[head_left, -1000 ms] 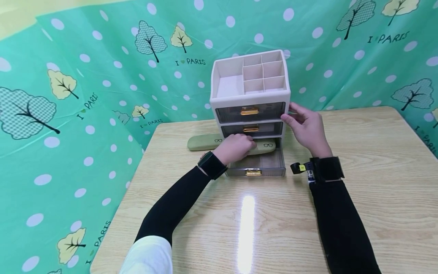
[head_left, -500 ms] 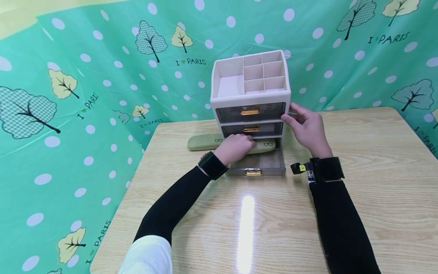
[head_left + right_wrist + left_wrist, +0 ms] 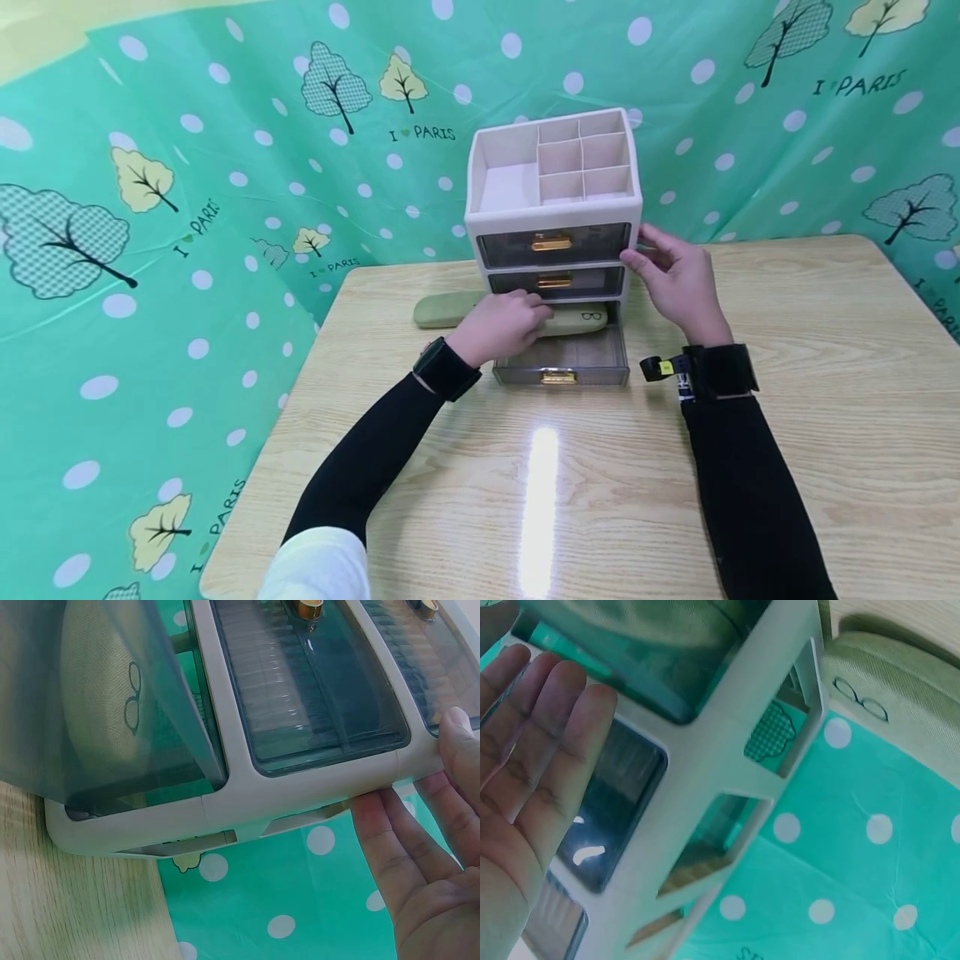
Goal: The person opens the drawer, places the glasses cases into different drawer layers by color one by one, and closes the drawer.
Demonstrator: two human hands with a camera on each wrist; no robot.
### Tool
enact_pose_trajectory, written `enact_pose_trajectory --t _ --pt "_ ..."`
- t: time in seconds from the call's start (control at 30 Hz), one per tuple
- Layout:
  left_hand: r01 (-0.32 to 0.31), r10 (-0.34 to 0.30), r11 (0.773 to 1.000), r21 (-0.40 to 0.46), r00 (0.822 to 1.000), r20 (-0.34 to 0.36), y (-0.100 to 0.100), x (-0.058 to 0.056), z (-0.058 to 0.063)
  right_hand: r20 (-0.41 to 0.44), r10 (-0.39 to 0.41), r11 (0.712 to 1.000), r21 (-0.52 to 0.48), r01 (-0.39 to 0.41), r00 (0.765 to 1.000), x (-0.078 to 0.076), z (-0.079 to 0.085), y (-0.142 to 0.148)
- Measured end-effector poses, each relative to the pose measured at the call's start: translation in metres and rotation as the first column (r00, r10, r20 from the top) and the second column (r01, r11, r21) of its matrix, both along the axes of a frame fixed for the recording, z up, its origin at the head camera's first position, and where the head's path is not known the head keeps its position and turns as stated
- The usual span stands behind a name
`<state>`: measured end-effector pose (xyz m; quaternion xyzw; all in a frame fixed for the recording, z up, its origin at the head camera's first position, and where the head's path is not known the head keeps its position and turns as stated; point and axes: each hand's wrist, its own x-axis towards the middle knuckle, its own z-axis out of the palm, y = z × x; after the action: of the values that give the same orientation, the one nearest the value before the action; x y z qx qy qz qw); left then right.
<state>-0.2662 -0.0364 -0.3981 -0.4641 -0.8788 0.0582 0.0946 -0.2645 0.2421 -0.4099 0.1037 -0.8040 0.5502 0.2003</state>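
Note:
A white desktop drawer organizer (image 3: 551,217) stands at the back of the table, its bottom drawer (image 3: 581,354) pulled out. Inside that drawer lies a green glasses case (image 3: 573,320) with a small glasses print. My left hand (image 3: 498,325) is over the drawer's left side, overlapping the case in the head view. The left wrist view shows those fingers (image 3: 562,742) extended, with nothing gripped. My right hand (image 3: 682,287) holds the organizer's right side, thumb at the front edge, the other fingers against the side wall, as the right wrist view shows. A second green glasses case (image 3: 442,309) lies left of the organizer.
The two upper drawers with gold handles (image 3: 552,243) are closed. Divided compartments (image 3: 581,158) top the organizer. Behind it hangs a green dotted cloth (image 3: 405,175). Wood-grain tabletop (image 3: 442,467) extends in front and to the right.
My left hand has shifted slightly left and back from the case in the drawer. The right hand keeps its hold on the organizer's side. The view has tilted very slightly.

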Motion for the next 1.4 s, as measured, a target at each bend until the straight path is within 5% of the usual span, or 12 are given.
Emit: enact_pose_trajectory --t 0.3,0.73,1.0,1.4 --pt "-0.007 0.009 0.999 0.05 0.999 -0.054 -0.028 0.004 0.008 0.001 -0.004 1.0 0.0 0.004 1.0 0.0 -0.001 0.001" --pt "-0.129 0.132 0.987 0.093 0.991 -0.028 -0.071 -0.004 0.01 0.024 0.001 1.0 0.001 -0.001 1.0 0.0 0.001 0.001" --pt "-0.27 0.27 0.959 0.091 0.963 0.004 -0.093 -0.023 0.001 0.02 0.002 1.0 -0.001 -0.002 1.0 0.0 0.001 0.001" --pt "-0.382 0.37 0.916 0.121 0.922 0.111 -0.123 -0.057 -0.023 0.013 0.001 1.0 -0.002 -0.001 1.0 0.001 0.001 0.0"
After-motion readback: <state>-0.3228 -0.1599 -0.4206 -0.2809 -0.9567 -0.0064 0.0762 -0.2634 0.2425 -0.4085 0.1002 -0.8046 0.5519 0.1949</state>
